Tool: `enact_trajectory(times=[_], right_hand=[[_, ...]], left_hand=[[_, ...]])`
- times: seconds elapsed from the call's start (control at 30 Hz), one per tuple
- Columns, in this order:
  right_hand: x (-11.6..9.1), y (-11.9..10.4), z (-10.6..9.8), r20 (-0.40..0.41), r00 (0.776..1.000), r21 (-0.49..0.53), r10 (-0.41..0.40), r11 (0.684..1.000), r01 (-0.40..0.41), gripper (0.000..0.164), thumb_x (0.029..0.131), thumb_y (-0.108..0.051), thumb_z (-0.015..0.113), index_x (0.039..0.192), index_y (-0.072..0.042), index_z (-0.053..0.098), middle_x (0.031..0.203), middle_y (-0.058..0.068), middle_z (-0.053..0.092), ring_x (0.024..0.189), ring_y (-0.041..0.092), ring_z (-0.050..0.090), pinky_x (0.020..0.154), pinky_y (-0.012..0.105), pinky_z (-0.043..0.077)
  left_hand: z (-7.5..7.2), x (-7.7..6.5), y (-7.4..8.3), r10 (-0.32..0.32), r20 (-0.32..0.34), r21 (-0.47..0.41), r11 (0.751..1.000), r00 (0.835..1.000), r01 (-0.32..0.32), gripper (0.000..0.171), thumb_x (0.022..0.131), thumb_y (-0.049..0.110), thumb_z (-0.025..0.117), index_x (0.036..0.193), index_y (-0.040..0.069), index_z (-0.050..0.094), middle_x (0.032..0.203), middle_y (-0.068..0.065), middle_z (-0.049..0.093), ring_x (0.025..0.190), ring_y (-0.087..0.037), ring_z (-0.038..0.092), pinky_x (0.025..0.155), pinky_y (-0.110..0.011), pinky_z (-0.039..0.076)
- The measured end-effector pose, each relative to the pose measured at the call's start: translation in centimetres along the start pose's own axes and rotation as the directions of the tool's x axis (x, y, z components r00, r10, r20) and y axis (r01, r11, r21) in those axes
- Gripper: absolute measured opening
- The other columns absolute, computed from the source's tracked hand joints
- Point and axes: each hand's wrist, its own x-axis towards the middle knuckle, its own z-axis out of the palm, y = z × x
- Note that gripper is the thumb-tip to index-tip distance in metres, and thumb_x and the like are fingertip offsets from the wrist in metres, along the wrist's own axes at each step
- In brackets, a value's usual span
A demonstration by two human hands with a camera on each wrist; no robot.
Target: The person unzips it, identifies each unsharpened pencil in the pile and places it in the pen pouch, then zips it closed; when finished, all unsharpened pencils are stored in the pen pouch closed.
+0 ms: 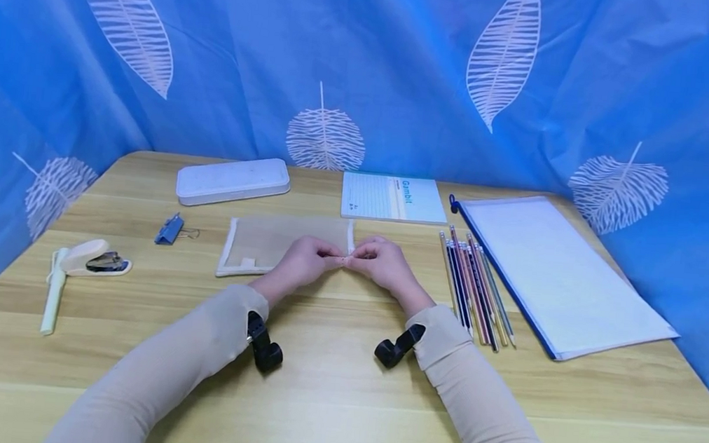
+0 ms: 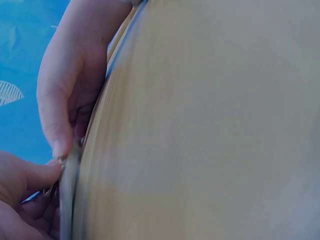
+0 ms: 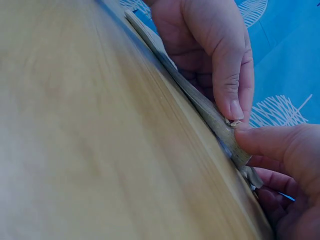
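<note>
A flat see-through pouch (image 1: 277, 232) with white edging lies left of centre, in front of the notebook. My left hand (image 1: 303, 263) reaches over its near edge and pinches it close to the near right corner. From the other side, my right hand (image 1: 387, 263) pinches that same corner, and the two thumb tips meet. In the right wrist view, a small pale tan piece (image 3: 232, 122) shows between the thumbs, on the pouch's edge strip (image 3: 205, 107). The left wrist view shows both hands at this edge too, somewhat blurred.
Behind are a white case (image 1: 234, 181) and a notebook (image 1: 394, 198). To the left lie a blue binder clip (image 1: 169, 230), a stapler (image 1: 94, 260) and a pale green stick-like item (image 1: 53, 294). Several pencils (image 1: 472, 281) and a blue-edged document folder (image 1: 565, 268) lie right.
</note>
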Motion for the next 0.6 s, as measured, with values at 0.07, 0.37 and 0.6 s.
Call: enact_trajectory(times=[0.07,0.37,0.6], right_hand=[[0.0,0.0,0.1,0.009,1.0,0.004,0.004,1.0,-0.004,0.017,0.079,-0.026,0.073,0.084,-0.01,0.073,0.111,0.004,0.06,0.11,0.024,0.05,0.098,0.042,0.036],[-0.1,-0.2,0.3,0.055,0.998,0.036,0.015,0.999,-0.017,0.014,0.078,-0.021,0.073,0.085,-0.009,0.071,0.114,0.006,0.058,0.112,0.025,0.048,0.101,0.044,0.032],[0.1,0.0,-0.2,0.108,0.994,0.051,0.0,0.999,-0.005,0.013,0.078,-0.019,0.073,0.085,-0.008,0.07,0.116,0.007,0.055,0.113,0.026,0.046,0.101,0.044,0.031]], left_hand=[[-0.4,0.1,0.0,-0.018,-0.003,0.016,1.0,1.0,0.018,0.013,0.084,0.02,0.068,0.094,0.015,0.074,0.104,-0.003,0.069,0.1,-0.019,0.056,0.088,-0.035,0.043],[-1.3,-0.3,-0.4,-0.083,0.009,-0.078,0.993,0.997,0.083,0.013,0.082,0.011,0.069,0.094,0.012,0.074,0.109,-0.006,0.067,0.102,-0.022,0.054,0.084,-0.034,0.042],[-2.4,-0.6,-0.9,-0.099,0.053,-0.161,0.981,0.994,0.106,0.014,0.081,0.007,0.07,0.094,0.006,0.072,0.094,-0.008,0.066,0.079,-0.016,0.055,0.068,-0.024,0.048]])
